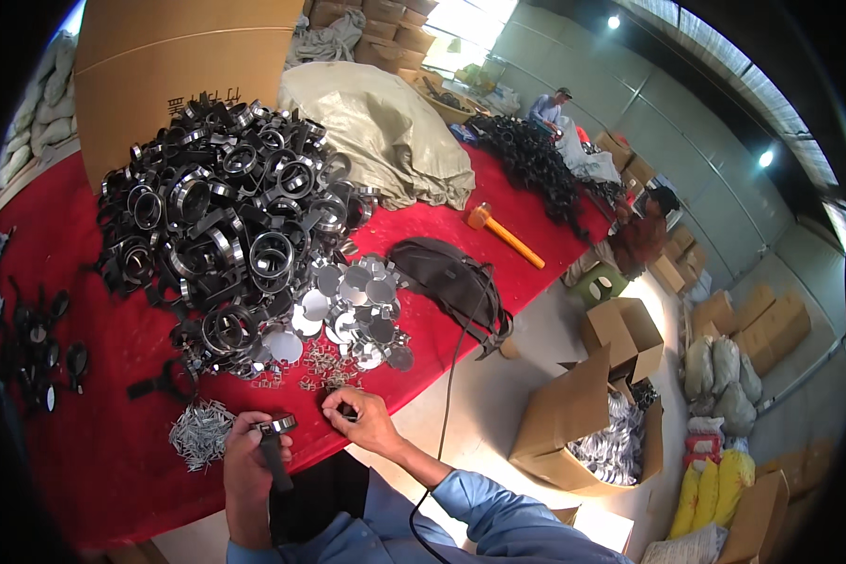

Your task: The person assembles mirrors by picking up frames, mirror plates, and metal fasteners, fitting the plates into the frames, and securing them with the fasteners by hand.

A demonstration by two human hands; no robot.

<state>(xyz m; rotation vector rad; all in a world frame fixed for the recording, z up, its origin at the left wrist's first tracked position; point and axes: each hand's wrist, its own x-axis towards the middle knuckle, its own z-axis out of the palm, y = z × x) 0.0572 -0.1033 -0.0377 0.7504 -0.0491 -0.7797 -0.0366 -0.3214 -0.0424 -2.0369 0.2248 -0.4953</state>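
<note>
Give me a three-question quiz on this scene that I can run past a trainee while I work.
1. Which hand holds the black part with a metal ring?
2. True or false: the orange-handled hammer lies on the red tabletop.
3. Which of these lies nearest the left hand?
A) the dark bag
B) the heap of slender silver pieces
C) the yellow sacks

Key: 1. The left hand. 2. True. 3. B.

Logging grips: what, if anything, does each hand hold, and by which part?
Left hand: black ringed part, gripped near its ring end. Right hand: cannot tell whether it holds anything.
</note>
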